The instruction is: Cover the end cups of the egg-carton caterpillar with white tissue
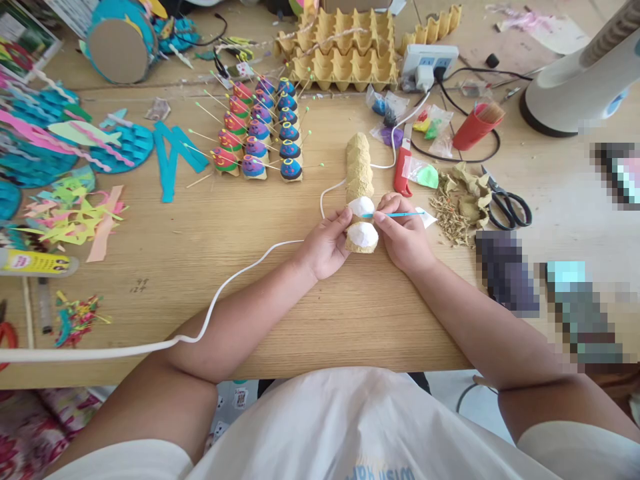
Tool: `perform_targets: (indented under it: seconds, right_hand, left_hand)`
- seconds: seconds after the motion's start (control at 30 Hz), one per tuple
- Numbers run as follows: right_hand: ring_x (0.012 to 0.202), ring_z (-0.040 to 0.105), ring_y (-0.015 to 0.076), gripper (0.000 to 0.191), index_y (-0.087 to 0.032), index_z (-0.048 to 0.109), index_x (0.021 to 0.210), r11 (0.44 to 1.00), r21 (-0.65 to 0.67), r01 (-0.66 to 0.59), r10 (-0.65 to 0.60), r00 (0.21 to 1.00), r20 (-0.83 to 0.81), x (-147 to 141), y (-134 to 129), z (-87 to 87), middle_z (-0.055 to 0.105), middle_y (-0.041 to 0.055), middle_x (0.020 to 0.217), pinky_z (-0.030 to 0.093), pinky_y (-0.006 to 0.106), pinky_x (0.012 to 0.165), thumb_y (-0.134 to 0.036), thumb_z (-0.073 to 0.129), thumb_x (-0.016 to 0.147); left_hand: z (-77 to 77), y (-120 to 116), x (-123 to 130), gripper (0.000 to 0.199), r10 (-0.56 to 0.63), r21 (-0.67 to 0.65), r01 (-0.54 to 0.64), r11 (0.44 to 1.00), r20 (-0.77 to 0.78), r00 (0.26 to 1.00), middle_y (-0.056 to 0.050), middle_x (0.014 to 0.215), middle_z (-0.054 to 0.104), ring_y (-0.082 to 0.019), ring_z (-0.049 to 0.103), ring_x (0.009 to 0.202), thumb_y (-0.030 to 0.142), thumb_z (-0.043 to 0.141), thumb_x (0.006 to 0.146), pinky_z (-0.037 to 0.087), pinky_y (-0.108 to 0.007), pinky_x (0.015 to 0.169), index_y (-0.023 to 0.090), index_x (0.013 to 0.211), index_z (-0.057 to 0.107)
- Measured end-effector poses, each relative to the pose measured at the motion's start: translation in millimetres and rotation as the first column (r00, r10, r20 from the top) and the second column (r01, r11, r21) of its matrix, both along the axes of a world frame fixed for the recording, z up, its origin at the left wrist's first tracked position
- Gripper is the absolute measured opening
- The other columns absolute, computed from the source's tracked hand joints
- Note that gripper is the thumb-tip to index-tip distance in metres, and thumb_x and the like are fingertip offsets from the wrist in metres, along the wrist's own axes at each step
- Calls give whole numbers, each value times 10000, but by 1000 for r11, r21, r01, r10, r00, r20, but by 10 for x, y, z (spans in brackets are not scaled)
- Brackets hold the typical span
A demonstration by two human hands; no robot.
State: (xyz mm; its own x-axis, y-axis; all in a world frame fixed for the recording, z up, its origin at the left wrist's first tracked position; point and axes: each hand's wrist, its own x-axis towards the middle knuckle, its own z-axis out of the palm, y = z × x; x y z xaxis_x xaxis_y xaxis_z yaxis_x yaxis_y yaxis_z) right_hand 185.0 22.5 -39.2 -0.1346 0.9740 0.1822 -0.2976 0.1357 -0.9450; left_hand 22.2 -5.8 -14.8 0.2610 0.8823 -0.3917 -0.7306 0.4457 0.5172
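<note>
My left hand (327,245) grips the left side of a tan egg-carton strip (359,167) with its thumb and fingers. The two bumps nearest me are covered in white clay (363,235); the bumps farther away are bare cardboard. In my right hand (405,233) is a thin blue modelling tool (400,214), pinched between thumb and fingers, its tip against the second white bump. Behind my left hand stand three rows of painted egg-carton caterpillars (256,148) with pins stuck in them.
A red utility knife (401,170), black scissors (510,207) and torn carton scraps (463,193) lie to the right. A white cable (240,270) crosses my left forearm. Paper strips (75,217) lie left; egg trays (345,50) and a power strip (429,61) sit at the back.
</note>
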Motion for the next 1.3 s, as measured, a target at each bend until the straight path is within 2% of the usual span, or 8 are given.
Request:
perform_targets:
  seconds: [0.37,0.6,0.73,0.97,1.3]
  right_hand:
    - [881,513,177,502,-249,595,735,993,87,85,-93,991,99,-10,9,-5,494,-9,886,486,348,823,-616,937,761]
    - [906,511,199,470,-263,608,738,981,137,139,-160,974,159,4,-32,55,518,4,894,472,388,871,-610,922,787]
    - [898,497,202,455,-265,605,735,980,147,134,-158,973,170,5,-41,69,516,5,892,464,395,887,-587,921,797]
    - [881,488,188,493,-253,570,723,990,75,116,-122,990,76,-11,-26,57,484,1,912,452,375,845,-580,937,770]
    - [913,499,196,395,-255,635,714,978,133,162,-187,961,203,24,-54,94,500,3,902,455,398,919,-491,939,801]
  left_hand:
    - [-3,-5,10,123,-6,14,6,1000,-40,999,8,881,811,-88,735,751,268,831,955,548,-218,744,163,971,767]
    - [23,-24,36,154,18,14,-17,1000,-45,999,23,816,785,-83,716,709,249,822,958,544,-219,725,169,870,725]
    - [3,-25,46,155,35,12,-34,999,-55,998,24,831,786,-83,717,714,257,835,948,542,-221,728,172,878,725]
    - [-2,-26,42,139,45,16,-44,999,-74,996,21,857,796,-92,725,756,255,813,963,541,-223,757,183,876,732]
    - [-4,-23,53,140,49,15,-48,999,-43,998,27,853,804,-81,745,740,206,812,958,574,-200,729,178,864,712]
